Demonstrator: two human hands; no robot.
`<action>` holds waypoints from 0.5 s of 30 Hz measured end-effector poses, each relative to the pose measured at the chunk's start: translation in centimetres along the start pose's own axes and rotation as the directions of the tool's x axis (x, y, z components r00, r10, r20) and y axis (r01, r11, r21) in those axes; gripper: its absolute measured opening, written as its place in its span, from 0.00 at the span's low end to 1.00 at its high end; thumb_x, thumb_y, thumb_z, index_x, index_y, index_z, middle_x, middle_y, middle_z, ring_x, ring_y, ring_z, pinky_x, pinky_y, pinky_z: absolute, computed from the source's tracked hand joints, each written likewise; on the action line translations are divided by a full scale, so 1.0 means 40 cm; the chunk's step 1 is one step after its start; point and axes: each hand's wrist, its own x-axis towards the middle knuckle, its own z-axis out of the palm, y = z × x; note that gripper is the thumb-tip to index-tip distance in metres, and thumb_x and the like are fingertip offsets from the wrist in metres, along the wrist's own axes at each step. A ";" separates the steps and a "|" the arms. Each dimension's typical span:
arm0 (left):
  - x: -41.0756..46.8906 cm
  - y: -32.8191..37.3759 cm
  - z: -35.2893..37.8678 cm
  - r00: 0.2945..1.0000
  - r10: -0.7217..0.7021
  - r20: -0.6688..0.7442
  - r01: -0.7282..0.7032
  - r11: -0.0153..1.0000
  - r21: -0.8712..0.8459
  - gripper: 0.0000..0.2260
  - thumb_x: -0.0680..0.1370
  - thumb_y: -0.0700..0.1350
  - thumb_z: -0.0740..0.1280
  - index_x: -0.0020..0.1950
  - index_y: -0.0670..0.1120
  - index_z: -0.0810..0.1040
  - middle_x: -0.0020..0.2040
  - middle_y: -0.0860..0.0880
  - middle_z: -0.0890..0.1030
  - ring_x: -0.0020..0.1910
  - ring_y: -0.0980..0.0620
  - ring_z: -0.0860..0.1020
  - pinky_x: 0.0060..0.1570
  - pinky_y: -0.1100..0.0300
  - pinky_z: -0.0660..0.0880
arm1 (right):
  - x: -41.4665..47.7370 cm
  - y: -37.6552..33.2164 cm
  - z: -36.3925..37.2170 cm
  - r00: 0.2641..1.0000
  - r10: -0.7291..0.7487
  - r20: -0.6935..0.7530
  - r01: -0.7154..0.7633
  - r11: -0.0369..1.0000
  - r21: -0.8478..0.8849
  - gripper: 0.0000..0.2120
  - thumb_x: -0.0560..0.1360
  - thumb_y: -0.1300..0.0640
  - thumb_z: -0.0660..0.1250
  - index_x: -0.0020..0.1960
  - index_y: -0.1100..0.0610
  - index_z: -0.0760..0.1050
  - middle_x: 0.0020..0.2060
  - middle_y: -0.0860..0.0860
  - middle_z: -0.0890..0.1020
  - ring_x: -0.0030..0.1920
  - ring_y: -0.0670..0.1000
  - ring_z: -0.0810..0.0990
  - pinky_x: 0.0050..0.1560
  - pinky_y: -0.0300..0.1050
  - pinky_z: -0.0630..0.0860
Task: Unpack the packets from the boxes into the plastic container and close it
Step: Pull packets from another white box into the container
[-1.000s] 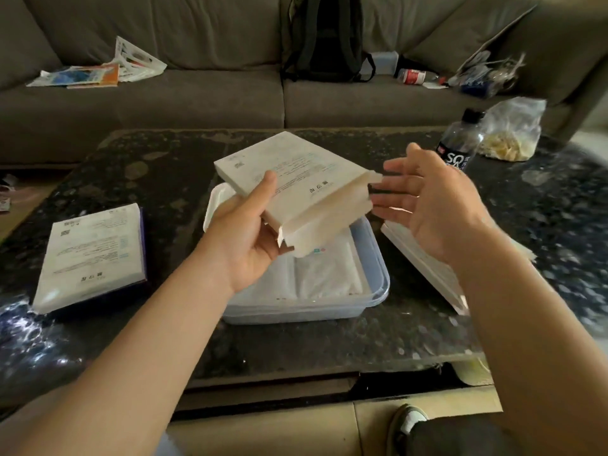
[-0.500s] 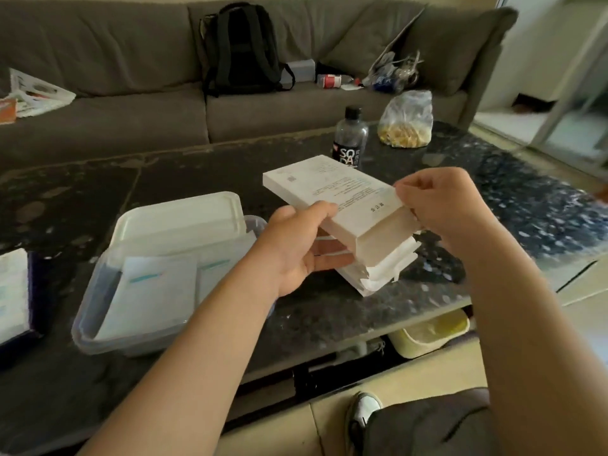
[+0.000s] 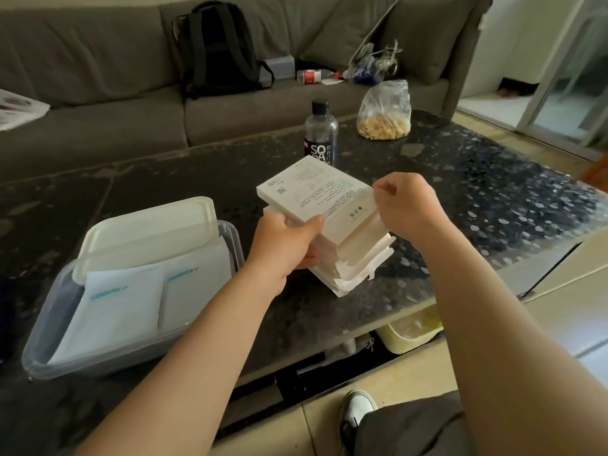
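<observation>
The left hand [image 3: 284, 245] grips the white box [image 3: 317, 195] at its near left edge. The right hand [image 3: 406, 205] pinches its right end flap, above a stack of boxes [image 3: 355, 268] right of the plastic container [image 3: 131, 343].

Single wide-angle view from a camera worn on the person's head, facing forward and steeply down over a dark speckled coffee table [image 3: 477, 192]. The camera is close above the table's near edge, which slants up toward the frame's right. Both bare forearms enter from the bottom. The left hand [image 3: 283, 248] and right hand [image 3: 408, 205] hold a white box [image 3: 316, 195] over the table at frame centre. A grey sofa [image 3: 98, 126] fills the top beyond the table's far edge. A shoe [image 3: 358, 409] on pale floor shows below the near edge.
</observation>
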 end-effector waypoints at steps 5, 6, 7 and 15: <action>0.000 -0.013 0.007 1.000 0.019 -0.006 -0.019 0.997 0.076 0.14 0.81 0.50 0.72 0.65 0.49 0.79 0.53 0.54 0.82 0.46 0.52 0.83 0.34 0.63 0.82 | 0.012 0.000 0.013 0.999 0.018 0.029 -0.017 0.999 -0.039 0.12 0.81 0.61 0.57 0.49 0.54 0.80 0.46 0.49 0.80 0.39 0.45 0.76 0.33 0.39 0.71; 0.000 -0.015 0.009 1.000 0.020 -0.010 -0.019 0.996 0.085 0.15 0.81 0.51 0.72 0.66 0.49 0.78 0.53 0.54 0.81 0.47 0.52 0.83 0.33 0.64 0.82 | 0.013 -0.001 0.014 0.999 0.028 0.037 -0.026 0.999 -0.045 0.13 0.81 0.61 0.57 0.50 0.54 0.80 0.46 0.49 0.80 0.40 0.47 0.77 0.32 0.39 0.71; 0.001 -0.017 0.010 1.000 0.023 -0.016 -0.021 0.995 0.096 0.16 0.81 0.51 0.72 0.66 0.48 0.78 0.53 0.54 0.81 0.47 0.52 0.83 0.33 0.64 0.81 | 0.014 -0.002 0.015 0.998 0.038 0.047 -0.036 0.998 -0.052 0.13 0.80 0.61 0.57 0.50 0.54 0.80 0.46 0.50 0.80 0.40 0.48 0.77 0.31 0.40 0.71; 0.012 -0.026 0.013 0.999 0.016 -0.048 -0.010 0.994 0.112 0.16 0.80 0.50 0.73 0.65 0.46 0.78 0.54 0.53 0.81 0.50 0.52 0.83 0.31 0.66 0.81 | 0.011 -0.001 0.014 0.988 0.098 0.117 -0.089 0.993 -0.076 0.11 0.79 0.63 0.59 0.49 0.54 0.80 0.42 0.48 0.80 0.42 0.50 0.79 0.34 0.41 0.76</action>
